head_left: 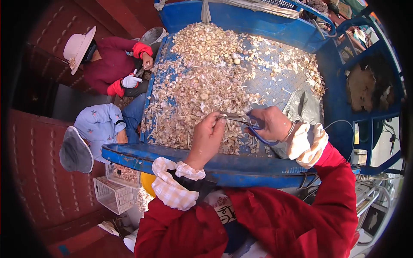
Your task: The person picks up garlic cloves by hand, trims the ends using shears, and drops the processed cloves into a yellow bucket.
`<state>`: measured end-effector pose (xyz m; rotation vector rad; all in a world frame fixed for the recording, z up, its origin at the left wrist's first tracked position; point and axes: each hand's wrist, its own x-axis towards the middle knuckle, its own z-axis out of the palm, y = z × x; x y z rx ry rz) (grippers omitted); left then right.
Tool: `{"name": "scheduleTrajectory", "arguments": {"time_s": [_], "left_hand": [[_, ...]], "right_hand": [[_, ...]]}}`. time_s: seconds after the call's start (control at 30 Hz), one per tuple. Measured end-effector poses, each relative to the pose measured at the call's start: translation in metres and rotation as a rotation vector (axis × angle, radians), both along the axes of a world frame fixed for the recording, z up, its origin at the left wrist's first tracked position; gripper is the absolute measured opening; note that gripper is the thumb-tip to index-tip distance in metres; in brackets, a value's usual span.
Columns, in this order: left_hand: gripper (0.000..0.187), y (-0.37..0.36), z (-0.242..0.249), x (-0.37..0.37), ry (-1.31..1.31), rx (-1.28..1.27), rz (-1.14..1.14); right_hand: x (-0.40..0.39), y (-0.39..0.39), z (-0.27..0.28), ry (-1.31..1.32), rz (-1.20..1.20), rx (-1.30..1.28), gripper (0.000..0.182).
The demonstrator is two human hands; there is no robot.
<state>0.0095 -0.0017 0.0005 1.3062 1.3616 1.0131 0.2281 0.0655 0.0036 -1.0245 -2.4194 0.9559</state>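
Note:
Blue-handled scissors (241,119) are in my right hand (272,122), its fingers wrapped through the handle loops. The blades point left and reach the fingertips of my left hand (208,136). My left hand is closed in a pinch; what it holds, if anything, is hidden by the thumb and fingers. Both hands are above a blue metal truck bed (275,92). Below and beyond them lies a wide heap of what look like garlic trimmings (202,86), pale skins and cut stems. A few round whole bulbs (236,61) rest on the heap farther back.
The bed's blue front rim (241,165) runs close under my forearms. A grey plastic bag (303,107) lies at the right. Two co-workers sit on the left, one in a pink hat (79,50), one in a grey hat (76,149). White crates (112,195) stand below them.

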Motion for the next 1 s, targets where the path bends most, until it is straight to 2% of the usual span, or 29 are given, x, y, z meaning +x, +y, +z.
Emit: {"name": "scheduleTrajectory", "arguments": {"time_s": [0.17, 0.23, 0.27, 0.33, 0.37, 0.4, 0.47, 0.5, 0.53, 0.57, 0.6, 0.67, 0.77, 0.8, 0.87, 0.9, 0.97, 1.0], "left_hand": [[0.015, -0.001, 0.003, 0.0, -0.144, -0.064, 0.024], [0.017, -0.001, 0.003, -0.002, -0.043, -0.051, 0.028], [0.017, 0.0, 0.004, -0.002, -0.049, -0.066, 0.032], [0.019, 0.004, 0.008, -0.001, -0.093, -0.169, 0.051], [0.02, 0.005, 0.013, 0.001, -0.051, -0.103, 0.042], [0.02, 0.003, 0.015, 0.003, -0.067, -0.141, 0.042], [0.019, 0.006, 0.021, 0.003, -0.299, -0.225, 0.108], [0.022, 0.007, 0.023, -0.001, -0.445, -0.255, 0.101], [0.022, 0.006, 0.024, -0.003, -0.448, -0.271, 0.113], [0.025, 0.008, 0.026, -0.004, -0.562, -0.295, 0.134], [0.028, 0.011, 0.027, -0.006, -0.677, -0.313, 0.155], [0.023, 0.013, 0.029, -0.01, -0.783, -0.354, 0.188], [0.019, 0.016, 0.019, -0.02, -0.951, -0.422, 0.224], [0.019, 0.017, 0.02, -0.019, -0.95, -0.423, 0.234], [0.019, 0.019, 0.024, -0.017, -0.93, -0.476, 0.336], [0.017, 0.018, 0.02, -0.019, -0.982, -0.452, 0.308], [0.016, 0.018, 0.02, -0.019, -0.968, -0.465, 0.316], [0.016, 0.018, 0.021, -0.019, -0.953, -0.467, 0.313]], "right_hand": [[-0.007, 0.003, -0.008, 0.039, -0.026, 0.125, 0.022], [-0.008, 0.006, -0.018, 0.095, 0.038, -0.116, 0.025], [-0.009, 0.009, -0.024, 0.089, 0.041, -0.131, 0.025], [-0.012, 0.016, -0.039, 0.307, 0.13, -0.508, 0.03], [-0.015, 0.018, -0.055, 0.44, 0.059, -0.767, 0.033], [-0.014, 0.024, -0.052, 0.346, -0.034, -0.873, 0.033], [-0.015, 0.034, -0.062, 0.382, -0.136, -1.055, 0.033], [-0.014, 0.045, -0.082, 0.319, -0.236, -0.995, 0.032], [-0.01, 0.056, -0.118, 0.255, -0.332, -0.933, 0.033], [0.002, 0.069, -0.167, 0.132, -0.257, -0.568, 0.039], [0.005, 0.068, -0.189, -0.074, -0.299, -0.534, 0.046], [0.002, 0.057, -0.217, -0.191, -0.32, -0.469, 0.049], [-0.008, 0.029, -0.299, -0.058, -0.486, -0.364, 0.037], [-0.013, 0.024, -0.307, -0.125, -0.526, -0.401, 0.031], [-0.024, 0.011, -0.338, -0.057, -0.602, -0.422, 0.028], [-0.033, 0.006, -0.34, -0.057, -0.596, -0.432, 0.028], [-0.051, -0.003, -0.341, -0.13, -0.796, -0.328, 0.027], [-0.054, -0.005, -0.348, -0.128, -0.794, -0.33, 0.027]]}}
